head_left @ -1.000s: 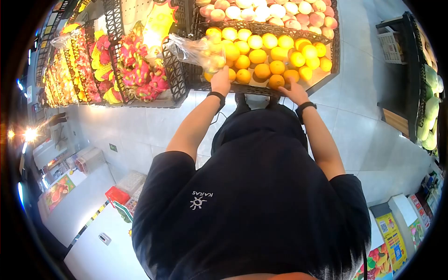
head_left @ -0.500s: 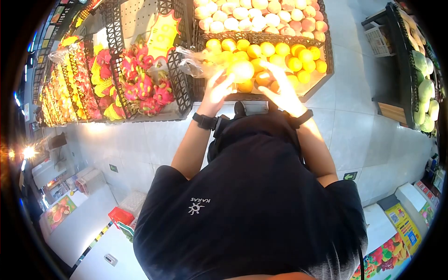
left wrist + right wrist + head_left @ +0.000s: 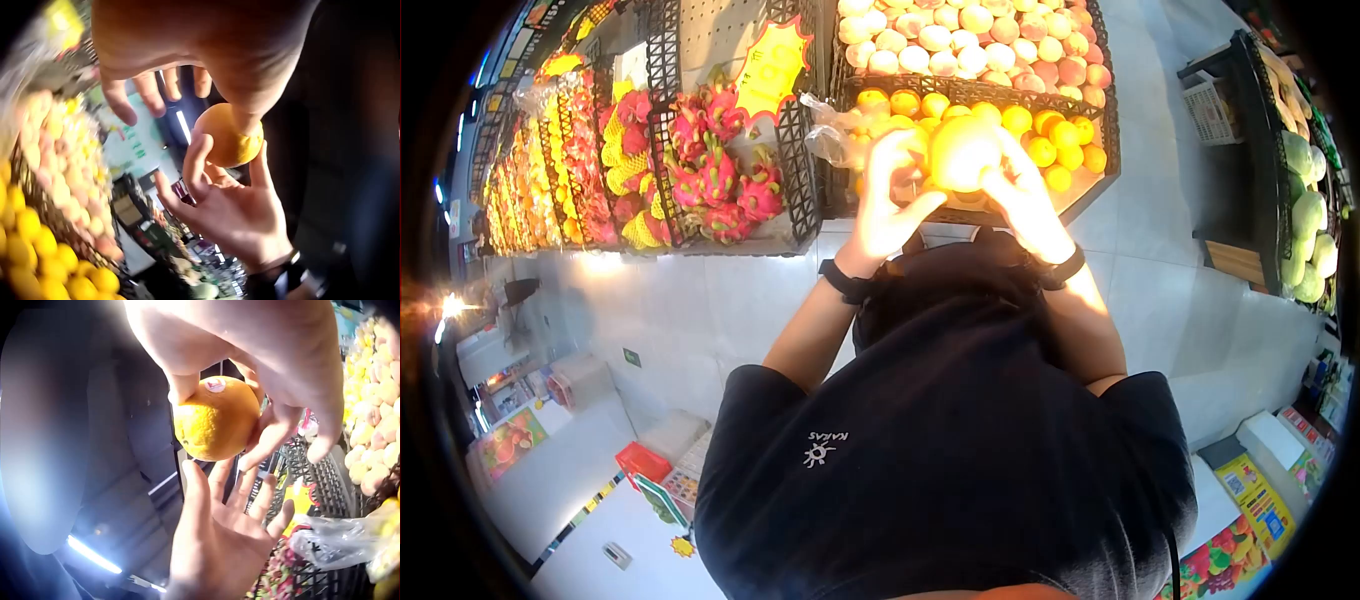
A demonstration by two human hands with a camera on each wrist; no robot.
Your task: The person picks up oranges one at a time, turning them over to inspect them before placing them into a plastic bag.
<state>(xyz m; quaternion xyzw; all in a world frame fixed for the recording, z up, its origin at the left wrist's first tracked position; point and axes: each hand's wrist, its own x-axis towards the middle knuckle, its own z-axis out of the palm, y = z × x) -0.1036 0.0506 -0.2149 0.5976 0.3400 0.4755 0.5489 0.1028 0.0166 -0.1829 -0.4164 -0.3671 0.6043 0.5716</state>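
My right hand [image 3: 1032, 205] grips an orange [image 3: 963, 152] between thumb and curled fingers, held up above the crate of oranges [image 3: 1065, 193]. A round sticker shows on the orange's top in the right wrist view. Beside the fruit is my left hand [image 3: 890, 200], its fingers loosely spread and empty. The left wrist view has the left thumb [image 3: 247, 122] overlapping the orange, the other fingers off it. In the right wrist view the left palm [image 3: 225, 544] faces up just below the fruit. A clear plastic bag [image 3: 830, 138] lies on the crate's left side, partly behind the left hand.
Peaches [image 3: 1000, 45] fill the crate behind the oranges. To the left, dragon fruit [image 3: 710, 175] sits behind a black lattice divider [image 3: 798, 175], with a yellow price sign [image 3: 770, 75] above. A dark shelf with green melons [image 3: 1308, 215] stands at the right.
The left hand has let go of the plastic bag, which stays on the crate. An orange has been lifted between the hands, and the right hand now holds it.
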